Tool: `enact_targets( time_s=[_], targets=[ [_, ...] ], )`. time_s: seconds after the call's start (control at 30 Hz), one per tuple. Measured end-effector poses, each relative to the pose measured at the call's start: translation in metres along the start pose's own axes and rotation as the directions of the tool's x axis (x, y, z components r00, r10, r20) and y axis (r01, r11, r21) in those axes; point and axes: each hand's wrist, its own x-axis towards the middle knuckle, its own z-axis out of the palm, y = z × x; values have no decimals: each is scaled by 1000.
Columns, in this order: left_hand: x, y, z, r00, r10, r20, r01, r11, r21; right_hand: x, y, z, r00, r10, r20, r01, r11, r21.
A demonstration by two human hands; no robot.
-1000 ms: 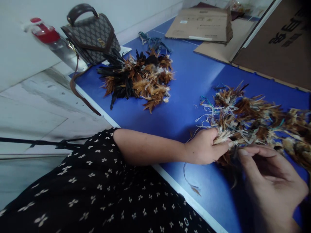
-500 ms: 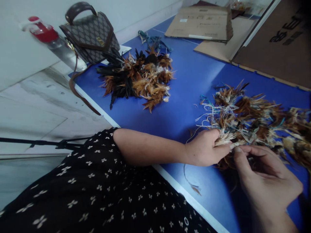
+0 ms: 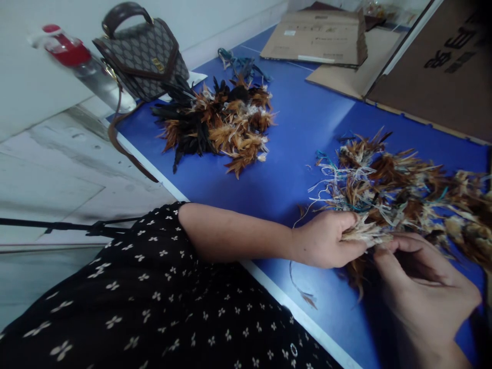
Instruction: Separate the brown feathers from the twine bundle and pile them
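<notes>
My left hand [image 3: 326, 239] is closed on a small bundle of pale and brown feathers [image 3: 365, 233], gripping it at its stem end. My right hand [image 3: 423, 292] sits just to the right, its fingers curled and pinching at the same bundle where the feathers hang down dark. Behind both hands a long heap of loose brown, cream and teal feathers [image 3: 400, 189] lies across the blue table [image 3: 300, 128]. A second pile of feathers, brown and black [image 3: 219, 123], lies farther back on the left.
A patterned handbag [image 3: 142, 54] and a red-capped bottle [image 3: 77, 61] rest at the table's far left corner. Flattened cardboard [image 3: 319, 38] and a large brown box [image 3: 442, 77] lie at the back right. A loose thread [image 3: 302, 287] lies by the table's white edge.
Both hands have shifted slightly down with the bundle. My right fingers have curled in closer under it, and dark feathers now hang below my left hand.
</notes>
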Motion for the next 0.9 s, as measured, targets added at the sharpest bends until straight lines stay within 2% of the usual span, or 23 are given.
enact_targets(
  time_s=[0.1, 0.2, 0.3, 0.47, 0.63, 0.8, 0.9],
  targets=[
    [-1, 9, 3, 990, -138, 19, 140, 976, -166, 2, -3, 0, 1000, 11, 23, -12, 999, 48],
    [-3, 20, 4, 955, -289, 70, 298, 922, -248, 5, -6, -1, 999, -5, 42, 2, 997, 76],
    [-3, 25, 4, 926, -362, 108, 378, 872, -313, 7, -7, -2, 999, -13, 51, 8, 996, 91],
    [1, 18, 3, 917, -365, 158, 397, 817, -418, 10, -6, -9, 999, -24, 37, 22, 997, 71],
    [5, 14, 4, 931, -324, 171, 366, 803, -470, 8, -8, -14, 998, 42, 38, -43, 999, 24],
    [3, 18, 5, 938, -331, 101, 337, 809, -481, 6, -2, -8, 996, -69, 57, 69, 998, -2],
    [2, 22, 4, 934, -346, 93, 349, 826, -443, 6, 0, -4, 994, -109, 30, 111, 992, -59]
  ],
)
